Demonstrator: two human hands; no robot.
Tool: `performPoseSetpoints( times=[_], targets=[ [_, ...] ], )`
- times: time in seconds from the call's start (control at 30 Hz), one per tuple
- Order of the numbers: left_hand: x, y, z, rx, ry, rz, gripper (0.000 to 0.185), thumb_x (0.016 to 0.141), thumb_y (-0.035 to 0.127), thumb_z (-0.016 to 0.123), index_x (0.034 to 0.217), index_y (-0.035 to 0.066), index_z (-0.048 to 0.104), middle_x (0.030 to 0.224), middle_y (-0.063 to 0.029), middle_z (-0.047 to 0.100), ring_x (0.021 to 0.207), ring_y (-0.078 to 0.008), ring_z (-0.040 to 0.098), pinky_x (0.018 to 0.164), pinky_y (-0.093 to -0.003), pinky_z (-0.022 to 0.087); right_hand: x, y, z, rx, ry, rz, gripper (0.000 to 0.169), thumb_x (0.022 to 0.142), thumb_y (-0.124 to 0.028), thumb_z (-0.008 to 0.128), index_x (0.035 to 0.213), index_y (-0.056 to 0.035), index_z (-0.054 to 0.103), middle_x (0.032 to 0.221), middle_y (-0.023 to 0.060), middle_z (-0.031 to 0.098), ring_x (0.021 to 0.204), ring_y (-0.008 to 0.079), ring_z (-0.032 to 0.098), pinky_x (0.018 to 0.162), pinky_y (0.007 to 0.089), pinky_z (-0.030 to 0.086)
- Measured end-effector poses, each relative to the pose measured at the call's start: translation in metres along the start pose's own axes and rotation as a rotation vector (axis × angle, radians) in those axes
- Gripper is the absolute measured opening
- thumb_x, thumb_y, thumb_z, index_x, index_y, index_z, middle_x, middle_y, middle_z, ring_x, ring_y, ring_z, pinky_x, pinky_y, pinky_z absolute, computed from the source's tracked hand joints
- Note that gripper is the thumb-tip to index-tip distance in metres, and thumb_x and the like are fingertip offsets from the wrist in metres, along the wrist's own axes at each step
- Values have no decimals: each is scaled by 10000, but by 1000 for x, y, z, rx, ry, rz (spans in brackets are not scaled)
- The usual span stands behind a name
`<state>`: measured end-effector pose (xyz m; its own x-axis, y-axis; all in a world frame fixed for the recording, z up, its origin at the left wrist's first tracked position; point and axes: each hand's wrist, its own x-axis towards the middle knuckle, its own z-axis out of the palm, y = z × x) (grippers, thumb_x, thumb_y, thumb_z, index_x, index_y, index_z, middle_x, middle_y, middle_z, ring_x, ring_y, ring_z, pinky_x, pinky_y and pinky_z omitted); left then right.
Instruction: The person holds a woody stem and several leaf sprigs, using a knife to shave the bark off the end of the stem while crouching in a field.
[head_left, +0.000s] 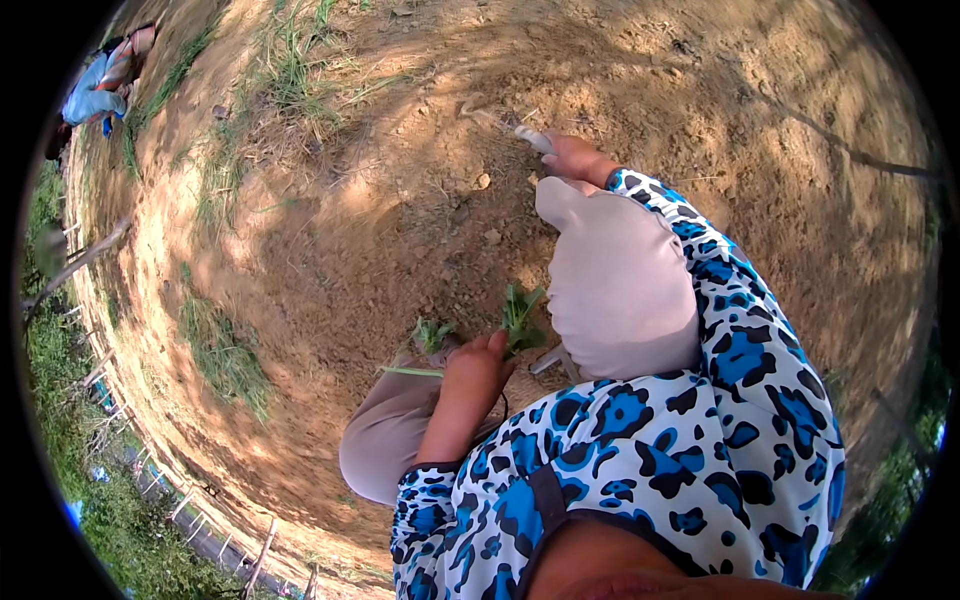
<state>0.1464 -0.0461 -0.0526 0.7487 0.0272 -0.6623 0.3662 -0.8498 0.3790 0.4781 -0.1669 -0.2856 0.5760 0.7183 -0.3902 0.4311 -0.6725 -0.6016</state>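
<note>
My left hand (476, 367) is low between my bent knees, with its fingers closed around leafy green plants (521, 319). More leaves (433, 334) and a pale green stem show on the other side of that hand. Out beyond my knee, my right hand (576, 156) grips the pale handle (534, 139) of a hand tool. The tool's working end is blurred against the loose brown soil (442, 225), so its shape is unclear.
Cut or growing grass lies in tufts (225, 352) at the left and in a larger clump (292, 82) farther off. Another person (97, 90) is bent low at the upper left. A row of wooden stakes (184, 502) edges the plot. One grey bar (546, 360) sits beside my knee.
</note>
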Motion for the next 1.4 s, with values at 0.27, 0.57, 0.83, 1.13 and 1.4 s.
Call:
performPoseSetpoints(
  times=[0.27, 0.57, 0.83, 1.13, 1.4],
  targets=[
    [-4, 5, -5, -21, 76, 8, 410, 804, 259, 642, 1161, 78, 552, 954, -173, 632, 841, -365, 627, 706, -442, 507, -46, 13, -27, -167, -125, 115, 430, 831, -237, 585, 1222, -105, 467, 1009, 183, 643, 934, 379, 613, 800, 467, 477],
    [-9, -2, 6, 65, 43, 2, 419, 822, 273, 640, 1169, 65, 532, 954, -166, 635, 832, -358, 629, 690, -446, 508, -165, 166, -59, 122, 625, 804, 465, 813, -290, 603, 1158, -1, 487, 1053, 257, 613, 997, 411, 581, 849, 476, 461],
    [-9, -9, 8, 157, 48, -93, 402, 832, 272, 636, 1159, 58, 544, 942, -185, 654, 843, -358, 638, 709, -447, 512, -175, 60, -4, 55, 255, 520, 444, 827, -294, 593, 1183, -57, 475, 1019, 207, 640, 959, 370, 613, 840, 448, 479],
    [-10, -8, 6, 91, 81, -111, 386, 845, 255, 619, 1154, 33, 547, 960, -232, 648, 889, -392, 622, 760, -468, 491, -249, 159, -31, 30, 317, 904, 459, 838, -310, 561, 1214, -60, 479, 1039, 234, 639, 966, 373, 619, 817, 468, 480],
    [-2, -20, 29, 114, 11, -73, 403, 841, 254, 619, 1173, 38, 549, 993, -233, 639, 921, -394, 610, 777, -463, 489, -312, 176, -12, 40, 341, 811, 392, 830, -280, 551, 1087, 15, 551, 1012, 244, 641, 981, 387, 609, 838, 454, 476]
  ],
)
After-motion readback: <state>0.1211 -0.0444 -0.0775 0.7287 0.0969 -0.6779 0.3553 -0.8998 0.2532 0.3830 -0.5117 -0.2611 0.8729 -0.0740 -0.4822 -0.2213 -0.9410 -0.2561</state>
